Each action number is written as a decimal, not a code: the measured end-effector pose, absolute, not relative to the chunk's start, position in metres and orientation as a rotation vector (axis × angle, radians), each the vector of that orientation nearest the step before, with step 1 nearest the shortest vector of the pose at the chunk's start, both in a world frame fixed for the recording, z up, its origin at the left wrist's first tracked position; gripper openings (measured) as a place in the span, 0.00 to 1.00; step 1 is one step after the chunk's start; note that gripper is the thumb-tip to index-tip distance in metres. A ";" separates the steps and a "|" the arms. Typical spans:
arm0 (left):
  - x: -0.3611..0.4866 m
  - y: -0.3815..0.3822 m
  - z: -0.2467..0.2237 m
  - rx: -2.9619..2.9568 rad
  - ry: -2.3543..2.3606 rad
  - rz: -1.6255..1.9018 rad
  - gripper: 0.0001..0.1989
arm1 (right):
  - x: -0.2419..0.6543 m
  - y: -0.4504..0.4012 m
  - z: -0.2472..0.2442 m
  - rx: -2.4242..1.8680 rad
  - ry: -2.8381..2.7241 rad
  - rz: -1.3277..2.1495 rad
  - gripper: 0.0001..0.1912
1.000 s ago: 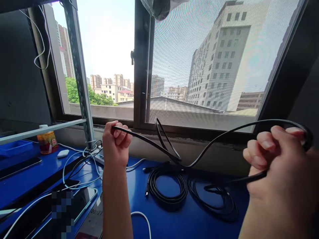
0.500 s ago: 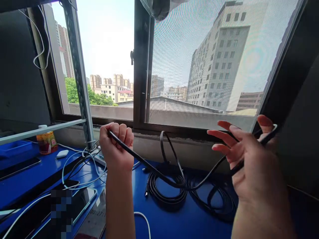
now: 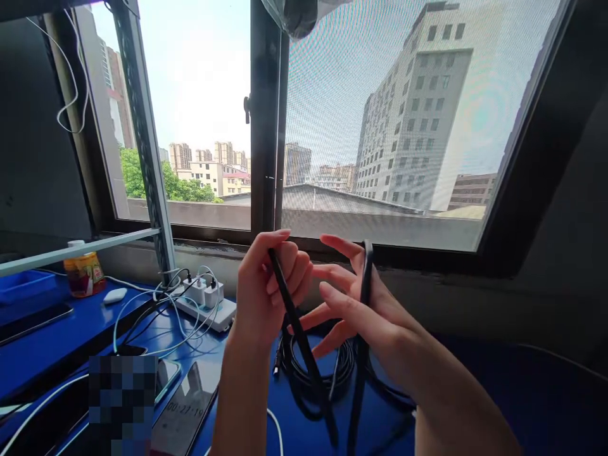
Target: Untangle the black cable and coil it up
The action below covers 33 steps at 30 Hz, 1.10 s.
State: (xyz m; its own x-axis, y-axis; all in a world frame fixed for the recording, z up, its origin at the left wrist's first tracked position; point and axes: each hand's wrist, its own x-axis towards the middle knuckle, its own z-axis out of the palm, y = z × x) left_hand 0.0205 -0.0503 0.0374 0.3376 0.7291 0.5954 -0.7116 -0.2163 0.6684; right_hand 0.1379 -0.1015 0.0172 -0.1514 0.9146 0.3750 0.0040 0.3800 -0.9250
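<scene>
- Over the blue desk, two hands are up near each other, with the window behind them.
- The left hand is curled up tight like a fist, and it holds a black cable.
- That cable sticks out of the fist and hangs down at a slant.
- The right hand is wide, with its fingers spread out toward the left hand.
- Black cable also hangs down across the right hand, by the thumb.
- Below the hands, a rolled-up black cord lies on the desk.
- Left of the left hand is a white power strip with plugs in it.
- Near it, a phone shows numbers.
</scene>
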 end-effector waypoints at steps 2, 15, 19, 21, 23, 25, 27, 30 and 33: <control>0.020 -0.048 0.036 1.222 -0.043 1.284 0.28 | 0.138 -0.098 0.016 -0.894 -1.531 0.971 0.29; 0.027 -0.045 0.032 1.239 -0.247 1.183 0.28 | 0.131 -0.083 0.015 -0.893 -1.788 1.094 0.11; 0.027 -0.045 0.032 1.256 -0.272 1.184 0.27 | 0.130 -0.088 0.015 -0.768 -1.731 1.116 0.14; 0.029 -0.047 0.034 1.274 -0.195 1.213 0.27 | 0.130 -0.088 0.014 -0.752 -1.701 1.097 0.16; 0.030 -0.048 0.035 1.270 -0.138 1.255 0.27 | 0.129 -0.086 0.014 -0.774 -1.664 1.060 0.19; 0.031 -0.048 0.036 1.257 -0.120 1.309 0.27 | 0.128 -0.085 0.015 -0.817 -1.627 1.027 0.22; 0.029 -0.046 0.036 1.254 -0.112 1.361 0.27 | 0.129 -0.083 0.016 -0.869 -1.566 0.972 0.26; 0.023 -0.040 0.035 1.295 -0.095 1.450 0.28 | 0.133 -0.082 0.018 -0.875 -1.474 0.877 0.26; 0.015 -0.033 0.034 1.319 -0.040 1.594 0.31 | 0.141 -0.082 0.022 -0.842 -1.394 0.841 0.28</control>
